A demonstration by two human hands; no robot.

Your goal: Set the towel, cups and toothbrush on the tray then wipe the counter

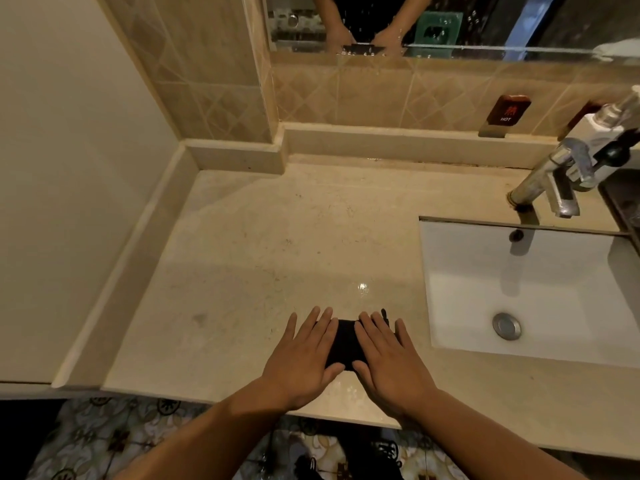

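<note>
A small black cloth lies flat on the beige stone counter, near its front edge. My left hand presses on the cloth's left side with fingers spread and flat. My right hand presses on its right side the same way. Most of the cloth is hidden under the two palms. A dark tray edge shows at the far right behind the faucet. No towel, cups or toothbrush show in this view.
A white rectangular sink with a metal drain sits to the right. A chrome faucet stands behind it. A raised backsplash ledge and a mirror run along the back. A wall closes the left side.
</note>
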